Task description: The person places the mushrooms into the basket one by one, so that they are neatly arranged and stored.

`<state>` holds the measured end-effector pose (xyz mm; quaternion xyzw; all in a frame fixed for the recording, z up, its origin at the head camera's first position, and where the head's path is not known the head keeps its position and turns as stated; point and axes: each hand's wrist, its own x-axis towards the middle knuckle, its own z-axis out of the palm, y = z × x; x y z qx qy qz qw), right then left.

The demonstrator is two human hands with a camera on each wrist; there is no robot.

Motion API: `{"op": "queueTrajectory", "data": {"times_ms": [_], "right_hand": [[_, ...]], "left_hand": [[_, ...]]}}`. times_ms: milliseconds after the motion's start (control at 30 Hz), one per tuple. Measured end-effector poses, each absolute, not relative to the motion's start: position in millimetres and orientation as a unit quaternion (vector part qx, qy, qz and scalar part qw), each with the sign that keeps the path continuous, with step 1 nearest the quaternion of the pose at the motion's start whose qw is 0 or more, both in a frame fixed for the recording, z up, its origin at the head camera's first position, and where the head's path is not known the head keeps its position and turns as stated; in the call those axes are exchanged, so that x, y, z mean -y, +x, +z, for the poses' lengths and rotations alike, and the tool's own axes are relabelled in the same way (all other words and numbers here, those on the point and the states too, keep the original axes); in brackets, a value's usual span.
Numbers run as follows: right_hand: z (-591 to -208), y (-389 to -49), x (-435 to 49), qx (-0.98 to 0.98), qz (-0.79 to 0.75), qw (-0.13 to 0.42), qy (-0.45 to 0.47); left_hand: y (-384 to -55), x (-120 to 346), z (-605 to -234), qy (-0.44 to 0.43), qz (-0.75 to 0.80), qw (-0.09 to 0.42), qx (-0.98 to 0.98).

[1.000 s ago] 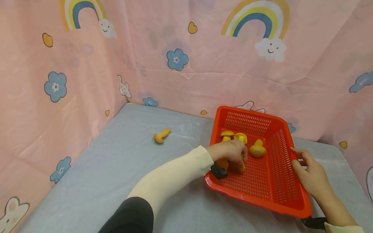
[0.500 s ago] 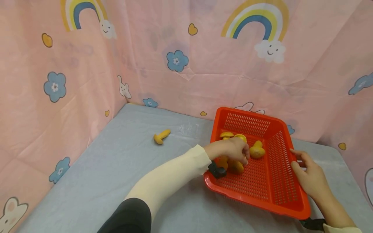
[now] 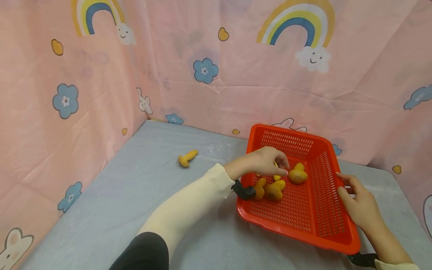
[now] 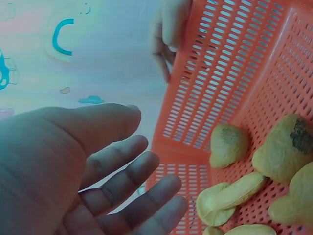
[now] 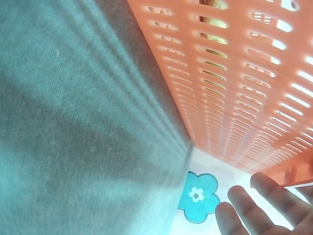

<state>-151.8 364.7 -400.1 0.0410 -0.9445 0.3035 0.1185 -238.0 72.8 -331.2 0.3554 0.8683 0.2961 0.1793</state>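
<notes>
My left hand (image 3: 266, 161) is over the left side of a red plastic basket (image 3: 314, 210), just above several yellow mushrooms. In the left wrist view its thumb and fingers (image 4: 161, 193) are spread apart, with nothing between them. Beyond the fingertips lie a long-stemmed mushroom (image 4: 239, 191) and a rounder one (image 4: 229, 145). The head view shows one mushroom (image 3: 298, 173) right of the hand and two-lobed ones (image 3: 275, 190) nearer the front; others are partly hidden under the hand. My right hand (image 3: 362, 204) holds the basket's right rim, thumb and index finger at the edge.
A single yellow mushroom (image 3: 187, 158) lies on the grey-blue tabletop (image 3: 135, 210), left of the basket. Pink patterned cloth (image 3: 189, 97) hangs close behind the table and along its left side. Wrist straps with black devices (image 3: 244, 191) are worn on the arms.
My left hand has moved from the front-left mushrooms toward the back of the basket, rising and opening, so the front mushrooms show. The right hand and basket stay in place.
</notes>
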Motion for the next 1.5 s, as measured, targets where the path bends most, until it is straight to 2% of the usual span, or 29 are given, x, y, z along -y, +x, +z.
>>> {"op": "queueTrajectory", "data": {"times_ms": [333,933,1500], "right_hand": [[-400,-152,-364,0.947,0.301,0.106,0.038],[-399,-153,-364,0.948,0.298,0.107,0.034],[-400,-152,-364,0.949,0.297,0.105,0.030]], "left_hand": [[-235,-54,-328,0.372,0.328,0.136,-0.858],[-224,-19,-330,0.380,0.321,0.111,-0.861],[-220,30,-340,0.369,0.339,0.034,-0.865]]}}
